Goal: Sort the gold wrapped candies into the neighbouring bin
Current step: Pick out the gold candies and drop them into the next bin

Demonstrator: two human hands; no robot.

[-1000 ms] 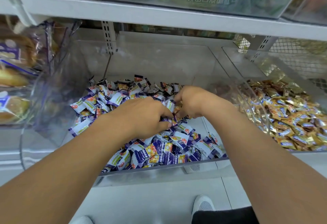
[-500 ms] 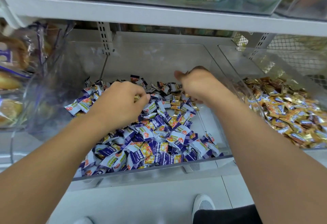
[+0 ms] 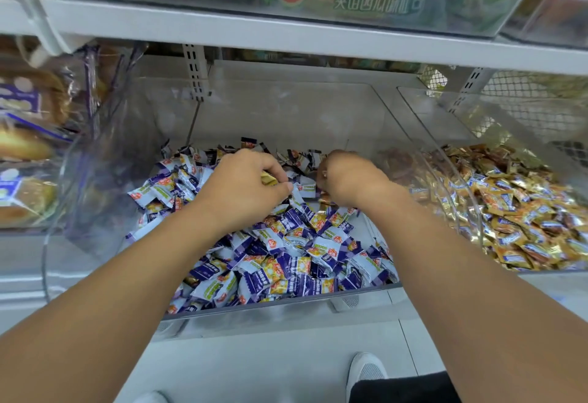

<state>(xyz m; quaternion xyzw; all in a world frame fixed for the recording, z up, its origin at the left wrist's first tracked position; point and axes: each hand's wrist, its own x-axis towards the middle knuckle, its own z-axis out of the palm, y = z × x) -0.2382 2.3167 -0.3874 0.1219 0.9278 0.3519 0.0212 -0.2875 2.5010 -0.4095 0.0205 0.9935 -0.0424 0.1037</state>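
The clear middle bin holds a heap of purple-and-white wrapped candies with a few gold ones mixed in. My left hand hovers over the back of the heap and pinches a gold wrapped candy between thumb and fingers. My right hand is beside it, fingers curled into a fist, with a bit of brown-gold wrapper showing at the fingertips. The neighbouring bin on the right is full of gold wrapped candies. Its clear wall stands just right of my right wrist.
A white shelf with more clear bins hangs close overhead. Packaged bread fills the bin on the left. A mesh panel stands behind the right bin. My white shoe shows on the floor below.
Both hands rose from digging in the heap, then moved closer together near its back. The left hand now shows a gold candy in its fingers.
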